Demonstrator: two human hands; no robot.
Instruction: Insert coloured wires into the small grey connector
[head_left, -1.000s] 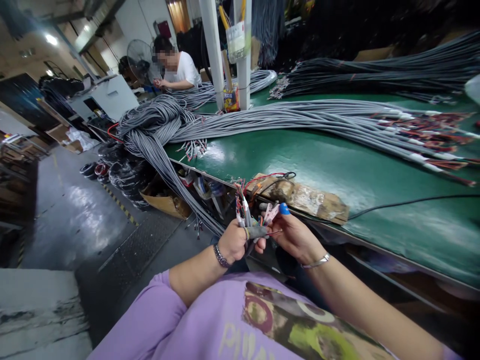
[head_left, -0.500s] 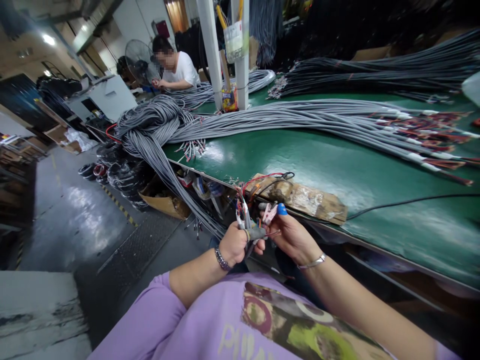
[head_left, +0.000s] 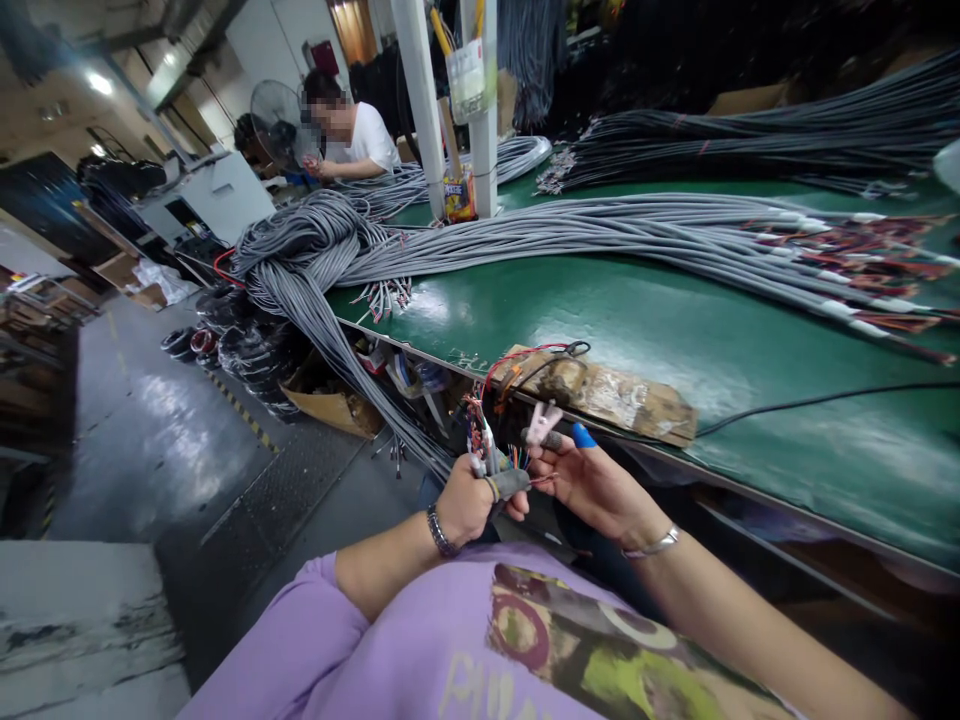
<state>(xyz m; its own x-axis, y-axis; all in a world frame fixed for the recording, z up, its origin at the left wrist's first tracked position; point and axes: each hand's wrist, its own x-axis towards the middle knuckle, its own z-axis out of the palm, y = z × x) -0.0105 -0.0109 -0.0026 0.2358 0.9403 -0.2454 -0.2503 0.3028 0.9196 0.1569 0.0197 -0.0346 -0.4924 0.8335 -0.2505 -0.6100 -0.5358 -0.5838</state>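
My left hand [head_left: 469, 500] is closed around a bunch of grey cables [head_left: 489, 455], a grey cover on its thumb. Thin coloured wires [head_left: 478, 415] stick up from the cable ends. More bared wires [head_left: 517, 458] fan out by the thumb, and red-brown ones [head_left: 543, 481] reach toward my right fingers. My right hand [head_left: 600, 490] is just to the right, palm up, its blue-tipped thumb apart from its bent fingers. A pale pink clip [head_left: 543, 422] stands at its grey-covered fingertip; whether the fingers touch it I cannot tell.
A taped wooden block [head_left: 622, 400] with red and black leads lies at the edge of the green bench [head_left: 675, 310]. Long grey cables [head_left: 570, 235] stretch across the bench and hang over its edge. A person [head_left: 360, 135] sits beyond, near a fan [head_left: 277, 120]. White posts [head_left: 486, 150] rise from the bench.
My right hand has shifted right and slightly down, its thumb moving away from the pink clip. The left hand still grips the cables and has barely moved.
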